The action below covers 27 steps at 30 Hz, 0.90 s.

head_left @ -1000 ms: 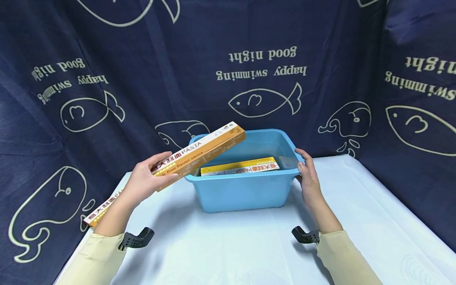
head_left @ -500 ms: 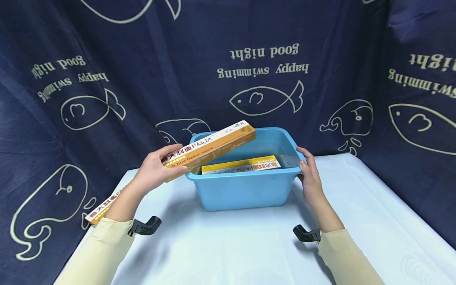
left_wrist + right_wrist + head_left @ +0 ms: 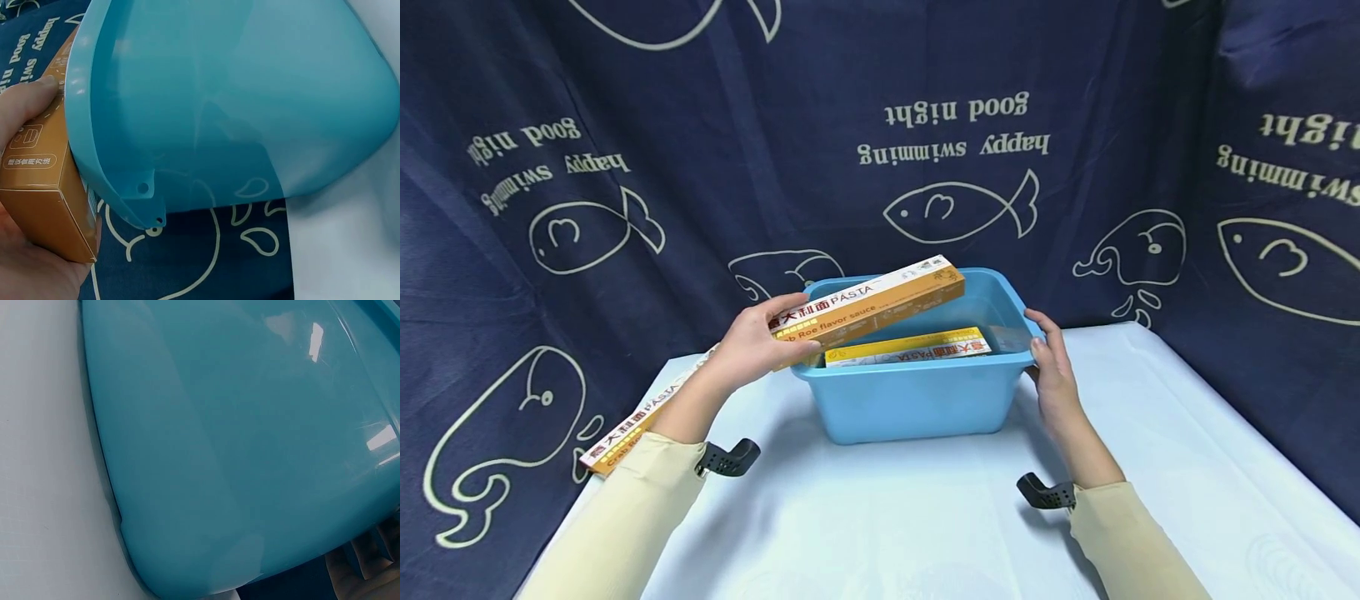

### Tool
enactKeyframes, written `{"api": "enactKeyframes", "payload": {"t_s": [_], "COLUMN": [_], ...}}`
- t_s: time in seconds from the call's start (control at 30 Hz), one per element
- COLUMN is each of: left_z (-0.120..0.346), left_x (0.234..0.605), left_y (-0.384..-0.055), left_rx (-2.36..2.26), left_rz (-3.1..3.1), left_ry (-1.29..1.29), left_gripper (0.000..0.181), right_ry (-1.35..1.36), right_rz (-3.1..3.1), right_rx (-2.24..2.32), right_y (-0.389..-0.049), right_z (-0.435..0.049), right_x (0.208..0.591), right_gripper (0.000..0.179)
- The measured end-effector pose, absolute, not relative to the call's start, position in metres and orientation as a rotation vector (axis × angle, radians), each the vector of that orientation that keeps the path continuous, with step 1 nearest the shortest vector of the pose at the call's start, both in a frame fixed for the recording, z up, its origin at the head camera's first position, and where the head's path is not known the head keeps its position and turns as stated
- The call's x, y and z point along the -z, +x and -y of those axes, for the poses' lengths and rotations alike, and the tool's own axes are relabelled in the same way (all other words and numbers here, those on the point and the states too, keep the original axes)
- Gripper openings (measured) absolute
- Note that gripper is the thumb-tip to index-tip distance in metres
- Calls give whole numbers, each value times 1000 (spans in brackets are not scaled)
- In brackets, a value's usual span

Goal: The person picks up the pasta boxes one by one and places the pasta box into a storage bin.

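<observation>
My left hand grips one end of an orange and white pasta box, labelled crab roe flavor sauce. The box slants up to the right over the mouth of a blue plastic bin. In the left wrist view the orange box sits right at the bin's rim, with the thumb along its side. At the bin's right end, my right hand holds the rim, thumb on the near side. Inside the bin lies a yellow and white pasta box.
Another orange and white pasta box lies at the table's left edge, partly behind my left forearm. A pale cloth covers the table. Behind it hangs a dark blue curtain with fish drawings.
My left hand has moved right with the crab roe pasta box, bringing it further over the bin. More of the box on the table shows. My right hand stays on the rim.
</observation>
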State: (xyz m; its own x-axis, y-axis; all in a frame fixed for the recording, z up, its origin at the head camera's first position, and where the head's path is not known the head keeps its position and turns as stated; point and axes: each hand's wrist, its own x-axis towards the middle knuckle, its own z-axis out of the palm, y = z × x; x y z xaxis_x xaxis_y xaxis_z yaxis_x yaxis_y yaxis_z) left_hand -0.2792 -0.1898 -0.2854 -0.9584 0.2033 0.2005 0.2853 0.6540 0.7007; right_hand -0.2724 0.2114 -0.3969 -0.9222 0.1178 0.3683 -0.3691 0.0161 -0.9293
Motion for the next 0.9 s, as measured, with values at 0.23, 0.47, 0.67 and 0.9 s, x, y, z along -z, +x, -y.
{"api": "enactKeyframes", "payload": {"t_s": [0.23,0.47,0.67,0.9], "left_z": [184,174,166,161], "left_x": [284,281,282,284], "left_y": [-284,-288,-294,-300], "left_rx": [1186,1166,1191,1171], "left_rz": [2789,2800,2780,2796], "left_ry": [-431,-461,-538,-588], "left_gripper": [79,79,78,78], "right_ry": [250,263,252,260], "right_rz": [1980,1974,1985,1984], "right_rx": [-1961,-1959,-1952,-1959], "right_y": [-272,-272,-271,-272], "right_z": [-210,-211,-212,-211], "right_x": [397,397,396,396], "right_gripper": [52,52,52,51]}}
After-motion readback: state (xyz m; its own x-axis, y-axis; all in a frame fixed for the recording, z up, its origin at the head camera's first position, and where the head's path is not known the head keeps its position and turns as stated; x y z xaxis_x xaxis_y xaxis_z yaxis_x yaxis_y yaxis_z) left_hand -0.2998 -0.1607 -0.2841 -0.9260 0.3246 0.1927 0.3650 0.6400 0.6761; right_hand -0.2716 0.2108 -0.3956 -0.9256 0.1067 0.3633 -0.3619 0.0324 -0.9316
